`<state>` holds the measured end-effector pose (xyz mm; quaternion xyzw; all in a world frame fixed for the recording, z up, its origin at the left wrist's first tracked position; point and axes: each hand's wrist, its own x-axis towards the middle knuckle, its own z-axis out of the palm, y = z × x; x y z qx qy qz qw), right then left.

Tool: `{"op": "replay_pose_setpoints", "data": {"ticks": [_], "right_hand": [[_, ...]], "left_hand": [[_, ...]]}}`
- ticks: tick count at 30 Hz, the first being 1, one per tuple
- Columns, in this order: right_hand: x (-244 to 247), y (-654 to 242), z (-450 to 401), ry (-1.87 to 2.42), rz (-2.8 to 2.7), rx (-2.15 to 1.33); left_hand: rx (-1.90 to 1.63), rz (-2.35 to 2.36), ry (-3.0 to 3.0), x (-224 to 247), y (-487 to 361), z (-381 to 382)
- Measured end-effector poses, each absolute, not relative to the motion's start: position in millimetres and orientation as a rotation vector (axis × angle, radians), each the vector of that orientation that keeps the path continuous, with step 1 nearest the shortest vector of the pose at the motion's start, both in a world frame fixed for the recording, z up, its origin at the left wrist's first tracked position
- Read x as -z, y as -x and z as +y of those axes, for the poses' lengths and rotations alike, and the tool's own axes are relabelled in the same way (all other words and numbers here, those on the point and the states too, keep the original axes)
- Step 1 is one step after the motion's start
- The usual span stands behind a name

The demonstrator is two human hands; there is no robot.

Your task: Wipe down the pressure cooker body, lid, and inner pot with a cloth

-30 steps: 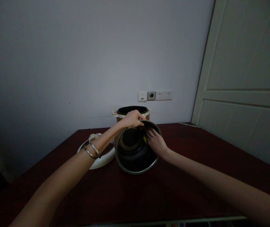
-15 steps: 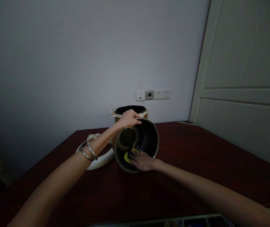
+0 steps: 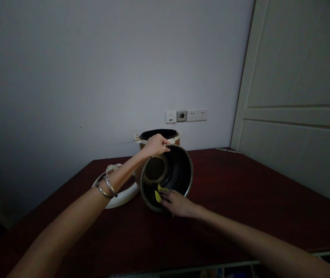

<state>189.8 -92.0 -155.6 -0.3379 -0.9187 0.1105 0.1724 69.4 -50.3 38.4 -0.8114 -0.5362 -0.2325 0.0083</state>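
A dark round pot [image 3: 179, 166] is tilted on its side, its mouth towards me. My left hand [image 3: 156, 145], with bracelets at the wrist, grips the pot's upper rim, thumb and fingers closed on it. At the pot's lower inner wall, my right hand [image 3: 176, 202] presses a yellow cloth [image 3: 158, 196], which shows past the fingertips. Behind the pot stands a cooker body [image 3: 159, 134] with a dark opening and pale rim. A white ring-shaped lid [image 3: 122, 198] lies to the left, partly covered by my left forearm.
All of these rest on a dark red table [image 3: 228, 216]. Wall sockets [image 3: 196, 115] are on the wall behind, and a pale panelled door [image 3: 295, 112] is at the right. Something with a light edge shows at the bottom.
My right hand has moved a little right and down with the yellow cloth, towards the pot's lower rim. My left hand keeps its hold on the rim.
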Motion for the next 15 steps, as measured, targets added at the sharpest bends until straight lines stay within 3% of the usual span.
{"op": "replay_pose_setpoints", "data": {"ticks": [3, 5, 7, 11, 15], "right_hand": [[143.4, -224.3, -66.9, 1.104, -2.594, -0.044], [123.2, -240.8, -50.4, 1.086, -2.591, 0.438], [100.9, -253.7, -37.5, 0.935, -2.57, 0.704], [75.7, -270.5, -25.9, 0.671, -2.602, 0.889], [93.5, -269.4, -31.8, 0.782, -2.563, 0.852]], "left_hand": [[0.691, -1.666, 2.539, -39.6, -71.8, -52.0], [0.665, -1.658, 2.548, -40.0, -73.4, -52.8], [0.653, -1.663, 2.54, -39.9, -73.8, -53.1], [0.64, -1.662, 2.539, -39.1, -72.2, -51.9], [0.651, -1.688, 2.536, -39.6, -71.6, -51.6]]}}
